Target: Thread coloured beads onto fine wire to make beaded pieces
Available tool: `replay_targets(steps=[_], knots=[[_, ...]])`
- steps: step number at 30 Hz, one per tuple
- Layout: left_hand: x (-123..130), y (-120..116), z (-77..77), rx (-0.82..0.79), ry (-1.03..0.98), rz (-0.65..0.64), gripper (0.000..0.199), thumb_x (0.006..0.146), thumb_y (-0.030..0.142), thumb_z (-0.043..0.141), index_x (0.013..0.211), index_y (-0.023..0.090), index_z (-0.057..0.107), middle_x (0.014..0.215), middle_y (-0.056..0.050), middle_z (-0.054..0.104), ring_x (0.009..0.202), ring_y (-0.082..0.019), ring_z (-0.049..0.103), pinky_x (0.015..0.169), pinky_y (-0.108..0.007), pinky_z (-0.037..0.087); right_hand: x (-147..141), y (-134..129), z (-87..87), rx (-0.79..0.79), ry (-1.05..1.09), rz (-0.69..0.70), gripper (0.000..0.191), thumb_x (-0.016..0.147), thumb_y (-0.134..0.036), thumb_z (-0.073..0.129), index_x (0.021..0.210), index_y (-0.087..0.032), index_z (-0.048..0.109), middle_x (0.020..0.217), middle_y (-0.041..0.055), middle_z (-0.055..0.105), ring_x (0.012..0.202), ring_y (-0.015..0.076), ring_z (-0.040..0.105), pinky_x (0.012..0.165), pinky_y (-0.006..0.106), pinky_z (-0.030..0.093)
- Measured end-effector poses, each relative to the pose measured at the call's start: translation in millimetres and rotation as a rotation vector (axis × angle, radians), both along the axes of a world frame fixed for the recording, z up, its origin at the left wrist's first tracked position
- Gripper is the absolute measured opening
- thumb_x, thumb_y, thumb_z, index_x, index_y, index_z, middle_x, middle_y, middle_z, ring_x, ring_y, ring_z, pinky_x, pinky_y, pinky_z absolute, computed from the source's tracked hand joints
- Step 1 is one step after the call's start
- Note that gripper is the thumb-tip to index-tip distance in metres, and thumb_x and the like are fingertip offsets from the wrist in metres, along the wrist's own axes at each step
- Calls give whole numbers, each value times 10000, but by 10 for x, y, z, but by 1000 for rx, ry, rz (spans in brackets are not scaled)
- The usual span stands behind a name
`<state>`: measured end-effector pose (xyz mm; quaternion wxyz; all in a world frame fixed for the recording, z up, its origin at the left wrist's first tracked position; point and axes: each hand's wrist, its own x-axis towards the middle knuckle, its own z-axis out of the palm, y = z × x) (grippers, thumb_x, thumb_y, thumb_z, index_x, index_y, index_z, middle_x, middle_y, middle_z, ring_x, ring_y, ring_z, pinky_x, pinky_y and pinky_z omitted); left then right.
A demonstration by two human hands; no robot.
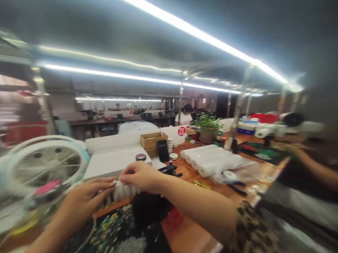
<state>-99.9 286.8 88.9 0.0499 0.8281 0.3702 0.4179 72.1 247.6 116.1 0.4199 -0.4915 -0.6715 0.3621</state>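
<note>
My left hand [90, 196] reaches in from the lower left, its fingers pressed together at the left end of a row of white pieces [123, 190]. From the right, my right hand [140, 176] comes over the same row with thumb and fingertips pinched. Whatever lies between those fingertips is too small to make out. Just below the hands is a dark mat [109, 229] with many small multicoloured pieces and a pile of clear ones. A black item [147, 208] lies beneath my right wrist.
A white fan [45, 165] stands at left. Behind the hands are a white box [107, 163], black tape [140, 157] and a cardboard box [153, 142]. Plastic-wrapped white rolls [212, 159], pliers [238, 186] and a potted plant [208, 128] lie right of centre. Another person's arm [320, 166] extends at far right.
</note>
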Motion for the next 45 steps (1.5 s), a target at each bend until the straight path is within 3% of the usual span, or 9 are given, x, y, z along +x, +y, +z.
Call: replay_targets(steps=[3, 8, 20, 30, 38, 45], knots=[[-195, -185, 49, -93, 91, -86, 230, 776, 419, 583, 842, 270, 746, 936, -22, 734, 858, -210, 673, 827, -324, 517, -68, -56, -21, -13, 26, -6, 94, 773, -168, 595, 733, -106, 654, 586, -21, 559, 549, 76, 470, 521, 178, 354], [-108, -238, 12, -98, 72, -125, 165, 787, 242, 608, 897, 237, 731, 951, -40, 727, 881, -178, 661, 832, -315, 510, -103, 0, -123, -16, 38, 56, 122, 778, -214, 590, 736, -114, 645, 665, 14, 620, 620, 99, 524, 605, 212, 396], [-99, -250, 0, -113, 86, -157, 187, 795, 210, 610, 939, 254, 722, 973, -33, 719, 890, -172, 650, 830, -314, 501, -101, -47, -61, -19, -45, -10, 113, 782, -189, 587, 711, -123, 645, 641, 13, 620, 595, 98, 515, 581, 219, 385], [-106, -252, -11, -93, 81, -192, 234, 797, 158, 584, 946, 281, 716, 991, -18, 717, 905, -162, 646, 830, -308, 502, -93, -120, -13, 16, -260, 16, 119, 787, -206, 589, 705, -144, 650, 620, -2, 594, 565, 100, 468, 518, 219, 335], [-96, -252, -29, -92, 88, -191, 238, 798, 142, 568, 953, 247, 715, 981, -36, 718, 899, -153, 647, 831, -301, 504, -75, -20, -140, 21, -65, 48, 101, 793, -218, 584, 732, -153, 631, 675, 9, 613, 612, 103, 494, 593, 231, 386], [-106, -259, -18, -80, 98, -200, 272, 785, 94, 557, 945, 247, 715, 981, -29, 716, 896, -147, 645, 821, -294, 500, -90, -70, -90, 33, -152, 47, 95, 798, -183, 572, 735, -147, 633, 707, 15, 628, 633, 108, 508, 596, 229, 384]])
